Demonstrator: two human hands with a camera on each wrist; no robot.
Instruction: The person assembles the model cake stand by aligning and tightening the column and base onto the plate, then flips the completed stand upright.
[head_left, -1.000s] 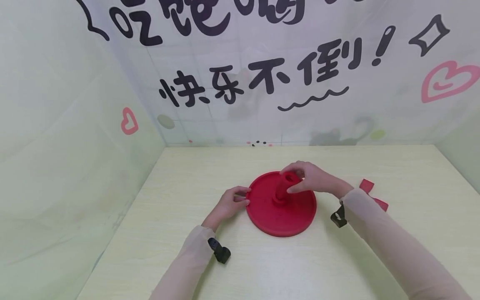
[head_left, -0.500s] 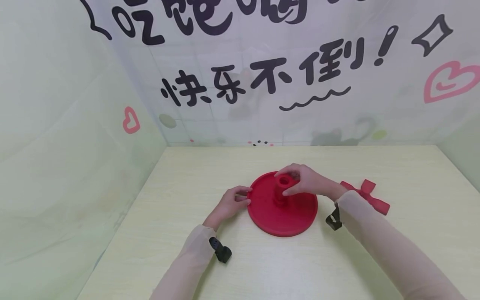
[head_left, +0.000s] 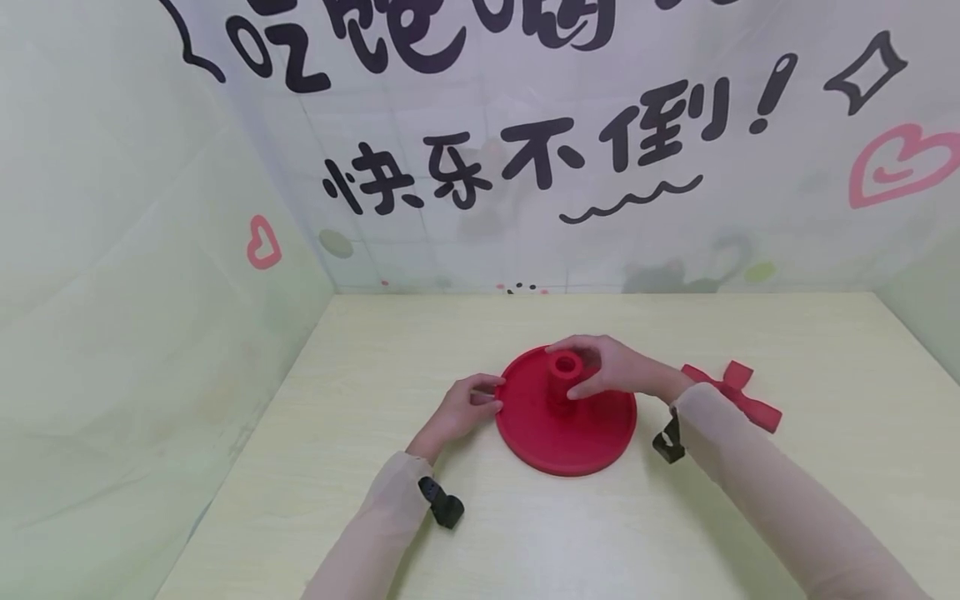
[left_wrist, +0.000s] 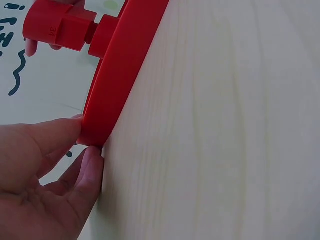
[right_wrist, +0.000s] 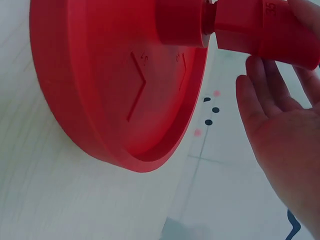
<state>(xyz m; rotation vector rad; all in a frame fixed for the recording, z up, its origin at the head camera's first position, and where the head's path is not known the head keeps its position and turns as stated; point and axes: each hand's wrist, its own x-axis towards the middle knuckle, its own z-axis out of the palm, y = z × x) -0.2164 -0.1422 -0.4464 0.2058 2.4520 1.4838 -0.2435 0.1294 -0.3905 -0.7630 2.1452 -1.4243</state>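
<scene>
Head view: 1 round, shallow, red plastic-looking dish with a raised rim (head_left: 555, 447), flat on the pale wood-grain tabletop (head_left: 547, 542); 1 hollow red cylindrical post (head_left: 562, 387), upright over the dish's short central stub, a narrow neck showing between them in the wrist views; 1 red cross-shaped piece with flared arms (head_left: 732, 388), right of the dish and apart from it, partly covered by my right sleeve. My left hand (head_left: 462, 407): thumb and fingertips bent, pinching the dish's rim at its left side. My right hand (head_left: 617, 367): thumb in front, fingers behind, gripping the post. Post markings: "34" and "35". Also 2 black brackets (head_left: 446, 506), 1 per cuff; 1 whitish backdrop (head_left: 517, 242), black lettering.
</scene>
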